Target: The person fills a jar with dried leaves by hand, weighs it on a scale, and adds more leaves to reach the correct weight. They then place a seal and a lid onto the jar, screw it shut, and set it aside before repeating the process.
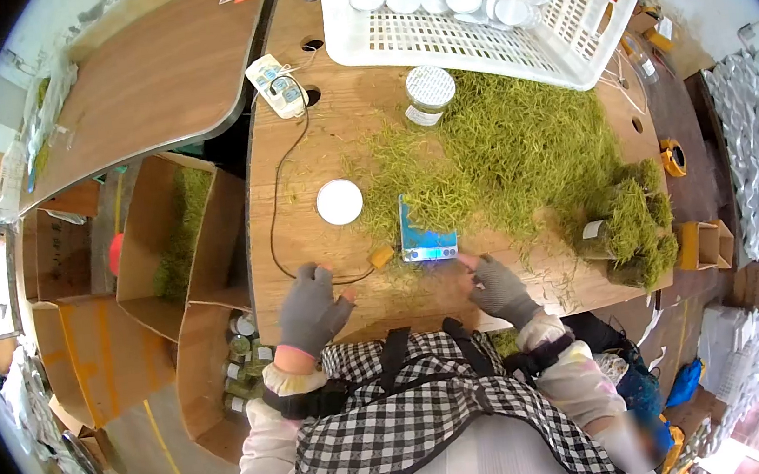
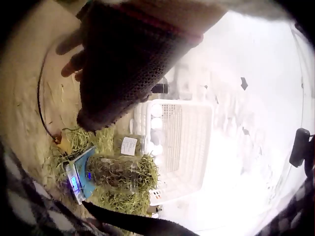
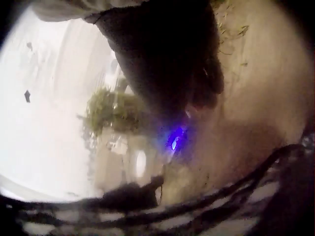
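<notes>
A small blue-topped digital scale [image 1: 429, 243] with a lit display sits near the table's front edge. On it stands a clear jar [image 2: 115, 173] stuffed with dried green strands, some sticking out at its mouth. My right hand [image 1: 502, 290], in a grey fingerless glove, has a fingertip right at the scale's front right corner, by the buttons. My left hand [image 1: 311, 308], gloved likewise, rests by the table's front edge near a black cable [image 1: 274, 202], with nothing in its grasp. Behind it lies a round white lid [image 1: 339, 201]. A lidded jar [image 1: 431, 98] stands farther back.
A large heap of dried green strands [image 1: 528, 145] covers the table's right half. Several filled jars [image 1: 596, 233] stand at the right edge. A white plastic basket [image 1: 367, 44] with many round lids is at the back. Cardboard boxes [image 1: 141, 264] stand on the left, near a power strip [image 1: 278, 87].
</notes>
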A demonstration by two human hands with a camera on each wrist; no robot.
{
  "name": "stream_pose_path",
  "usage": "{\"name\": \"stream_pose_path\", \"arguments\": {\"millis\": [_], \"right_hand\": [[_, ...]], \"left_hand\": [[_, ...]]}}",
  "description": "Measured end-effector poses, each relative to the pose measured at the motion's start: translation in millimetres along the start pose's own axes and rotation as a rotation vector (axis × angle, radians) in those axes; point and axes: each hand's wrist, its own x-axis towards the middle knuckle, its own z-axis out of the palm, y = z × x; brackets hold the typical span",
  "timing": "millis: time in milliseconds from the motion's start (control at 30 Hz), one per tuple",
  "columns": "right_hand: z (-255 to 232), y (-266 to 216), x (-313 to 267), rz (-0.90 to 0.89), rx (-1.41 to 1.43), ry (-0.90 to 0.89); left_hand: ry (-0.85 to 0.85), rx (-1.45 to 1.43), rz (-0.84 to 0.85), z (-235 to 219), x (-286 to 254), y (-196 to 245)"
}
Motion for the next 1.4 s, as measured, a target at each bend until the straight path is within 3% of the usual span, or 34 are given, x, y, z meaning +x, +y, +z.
{"name": "stream_pose_path", "arguments": {"millis": [33, 100, 233, 300, 333, 400, 467, 500, 533, 567, 633, 733, 867, 1100, 1167, 1300, 1400], "right_hand": [[6.4, -8.8, 9.1, 0.0, 0.007, 0.0], [14.4, -19.3, 20.9, -0.199, -0.256, -0.013], [10.1, 4.1, 22.4, -0.265, -0.399, -0.027], [-14.6, 11.7, 11.8, 0.021, -0.366, 0.001], [-21.8, 20.3, 7.3, 0.02, -0.371, -0.003], [-36.4, 32.9, -4.1, 0.267, -0.224, 0.074], [-42.8, 36.7, -3.0, 0.299, -0.202, 0.07], [-47.9, 15.3, -2.2, 0.152, -0.124, 0.218], [-51.1, -6.0, 0.0, 0.004, -0.045, 0.365], [-52.5, -23.9, 5.8, 0.004, -0.048, 0.372], [-54.9, -56.0, 21.7, -0.309, -0.173, 0.617], [-59.0, -82.4, 38.2, -0.372, -0.255, 0.621], [-54.5, -81.7, 50.1, -0.363, -0.366, 0.615], [-60.4, -83.9, 61.5, -0.351, -0.471, 0.544], [-52.9, -82.0, 69.5, -0.24, -0.459, 0.458], [-59.8, -84.1, 68.0, -0.206, -0.427, 0.431], [-71.6, -70.1, 54.7, -0.337, -0.25, 0.494]], "left_hand": [[-0.022, 0.006, -0.009, -1.8, 1.0, 4.3], [-0.048, 0.018, -0.017, -1.8, 0.0, 6.9], [-0.017, -0.052, 0.018, -3.6, -4.2, 7.4], [-0.016, -0.08, -0.005, -1.8, -4.3, 6.1], [-0.032, -0.085, -0.001, 0.6, -3.2, 2.5], [-0.053, -0.097, 0.008, 5.5, 2.2, 4.0], [0.044, -0.136, 0.118, 12.2, 14.4, 15.8], [0.047, -0.141, 0.122, 15.8, 23.5, 24.6], [0.176, -0.191, 0.28, 19.9, 35.0, 36.0], [0.306, -0.24, 0.441, 22.6, 45.7, 47.4], [0.315, -0.302, 0.471, 21.0, 61.7, 71.3], [0.349, -0.305, 0.556, 24.8, 83.3, 88.2], [0.447, -0.205, 0.657, 37.0, 98.1, 92.1], [0.361, -0.072, 0.572, 29.0, 94.7, 108.3], [0.31, 0.047, 0.522, 27.1, 97.7, 112.6], [0.276, 0.068, 0.498, 24.2, 96.7, 115.7], [0.303, 0.083, 0.517, 21.9, 97.1, 112.0]]}}
